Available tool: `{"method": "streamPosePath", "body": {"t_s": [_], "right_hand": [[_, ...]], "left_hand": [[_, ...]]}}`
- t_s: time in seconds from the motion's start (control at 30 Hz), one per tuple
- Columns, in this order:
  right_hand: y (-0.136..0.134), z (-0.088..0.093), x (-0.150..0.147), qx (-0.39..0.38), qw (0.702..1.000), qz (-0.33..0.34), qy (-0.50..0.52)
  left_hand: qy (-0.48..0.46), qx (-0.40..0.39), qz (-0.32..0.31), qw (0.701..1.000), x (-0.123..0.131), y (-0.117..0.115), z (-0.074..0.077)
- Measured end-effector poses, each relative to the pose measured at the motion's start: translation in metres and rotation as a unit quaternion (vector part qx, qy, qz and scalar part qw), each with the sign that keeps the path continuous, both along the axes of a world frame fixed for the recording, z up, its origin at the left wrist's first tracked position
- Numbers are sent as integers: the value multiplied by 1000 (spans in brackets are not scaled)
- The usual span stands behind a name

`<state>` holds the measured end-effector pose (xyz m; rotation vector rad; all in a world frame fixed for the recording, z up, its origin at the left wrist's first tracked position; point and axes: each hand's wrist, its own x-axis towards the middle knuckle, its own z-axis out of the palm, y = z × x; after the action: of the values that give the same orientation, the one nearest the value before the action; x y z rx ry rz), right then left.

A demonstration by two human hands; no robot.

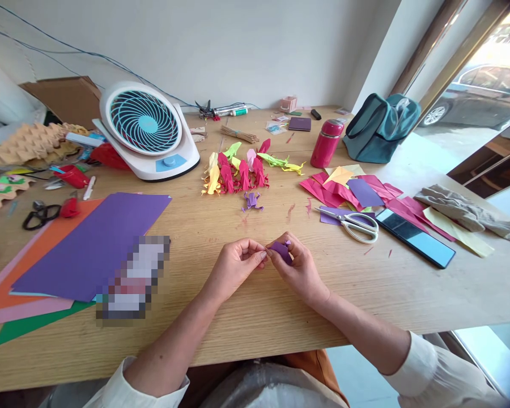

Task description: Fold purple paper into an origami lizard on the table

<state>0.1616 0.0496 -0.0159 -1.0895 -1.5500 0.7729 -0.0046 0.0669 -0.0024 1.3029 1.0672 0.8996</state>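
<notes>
A small folded purple paper figure (281, 251) is between the fingers of my right hand (300, 269), above the table near the front edge. My left hand (238, 265) pinches at the figure's left end, its fingertips against the right thumb; the bit it grips is mostly hidden. Just beyond my hands, a finished purple origami frog (251, 200) rests on the wood. Behind it stands a cluster of red, yellow, green and pink origami frogs (244, 173). White-handled scissors (360, 226) lie to the right on a purple paper piece.
On the left are large coloured sheets (97, 243), a blurred rectangular object (134, 277), black scissors (40, 215) and a white fan (147, 127). To the right are a phone (416, 238), red paper pieces (323, 190), a red flask (326, 144), a teal bag (378, 130) and grey cloth (454, 207).
</notes>
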Motion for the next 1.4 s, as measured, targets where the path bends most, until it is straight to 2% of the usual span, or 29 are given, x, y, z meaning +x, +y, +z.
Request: {"method": "streamPosePath", "body": {"t_s": [0.1,0.27,0.43,0.5,0.6,0.7,0.8,0.97,1.07,1.23,1.4], "right_hand": [[0,0,0,-20,999,19,17],[0,0,0,-98,991,41,79],[3,-1,2,-194,968,71,144],[4,-2,3,-231,955,68,171],[5,-3,4,-262,938,62,220],[6,-4,4,-280,922,57,261],[7,-3,4,-287,908,52,300],[8,2,0,-295,886,70,350],[8,3,-3,-291,884,74,357],[6,1,-4,-287,898,95,320],[6,-1,-4,-287,897,94,324]], "left_hand": [[14,27,-7,1000,-2,0,1],[86,107,-16,990,-2,-2,10],[175,207,27,962,2,-8,16],[154,191,31,969,2,-7,15],[67,102,14,992,0,-3,13],[9,39,32,999,-2,2,10],[-5,17,33,999,-1,3,6],[-13,-15,-6,1000,7,0,-2],[-22,-18,9,1000,10,-2,-3],[-46,-20,45,998,14,-2,1],[-60,-37,49,996,16,-2,0]]}}
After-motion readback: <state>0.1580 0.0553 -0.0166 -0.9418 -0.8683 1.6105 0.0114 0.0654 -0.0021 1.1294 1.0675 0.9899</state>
